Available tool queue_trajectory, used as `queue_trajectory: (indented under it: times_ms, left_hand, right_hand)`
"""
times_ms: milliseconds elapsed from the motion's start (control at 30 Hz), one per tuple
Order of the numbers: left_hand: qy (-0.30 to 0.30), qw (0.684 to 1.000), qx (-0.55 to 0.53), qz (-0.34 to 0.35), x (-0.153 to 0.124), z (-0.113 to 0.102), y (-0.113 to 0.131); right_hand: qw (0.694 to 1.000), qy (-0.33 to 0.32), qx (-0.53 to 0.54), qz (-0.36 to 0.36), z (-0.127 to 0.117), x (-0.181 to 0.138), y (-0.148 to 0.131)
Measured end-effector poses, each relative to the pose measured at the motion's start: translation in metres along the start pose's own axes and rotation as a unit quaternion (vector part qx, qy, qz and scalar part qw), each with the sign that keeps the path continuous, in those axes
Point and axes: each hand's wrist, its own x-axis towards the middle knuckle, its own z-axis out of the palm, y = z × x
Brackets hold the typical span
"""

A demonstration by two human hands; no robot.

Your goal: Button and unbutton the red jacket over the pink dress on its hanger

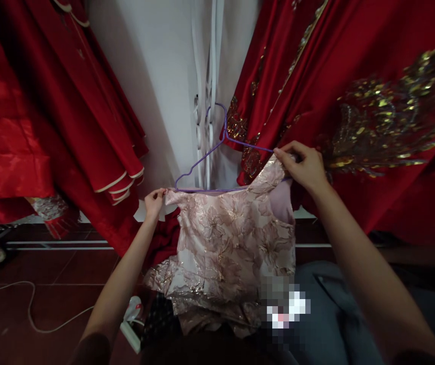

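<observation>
A pale pink dress (228,238) with a shiny floral pattern hangs in front of me, its lower part bunched below. Inside its neckline is a purple hanger (207,152), the hook pointing up. My left hand (154,202) pinches the left shoulder of the dress, just beyond the hanger's left end. At the other shoulder, my right hand (304,165) is closed with thumb and fingers on the dress, right by the hanger's right arm. The hanger's hook overlaps white metal bars behind it; whether it touches them I cannot tell.
Red garments (99,101) hang on the left, and a red gown (354,66) with gold sequins hangs on the right. A white wall stands between them. Below, a white cable (33,304) crosses the dark red tiled floor. Grey-blue fabric (324,304) lies at lower right.
</observation>
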Motion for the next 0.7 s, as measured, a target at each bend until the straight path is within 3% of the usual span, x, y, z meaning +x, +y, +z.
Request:
queue_trajectory:
  times_ms: [100, 267, 333, 500, 700]
  left_hand:
    - [-0.013, 1.000, -0.007, -0.015, 0.002, 0.001, 0.004]
    - [-0.121, 0.978, -0.079, -0.151, -0.010, 0.001, 0.009]
    - [-0.145, 0.972, -0.106, -0.154, -0.015, 0.002, 0.009]
    - [-0.136, 0.972, -0.126, -0.146, -0.009, 0.013, 0.012]
    - [-0.208, 0.912, -0.187, -0.299, 0.002, 0.024, 0.017]
  right_hand:
    - [1.000, 0.011, 0.000, -0.007, 0.000, 0.000, 0.000]
    - [1.000, 0.007, -0.006, -0.017, -0.001, 0.000, -0.001]
    - [1.000, 0.000, -0.015, -0.017, -0.001, 0.000, -0.001]
    - [1.000, -0.009, -0.001, -0.017, 0.001, -0.001, 0.000]
    - [1.000, -0.010, 0.005, -0.021, 0.004, -0.003, 0.002]
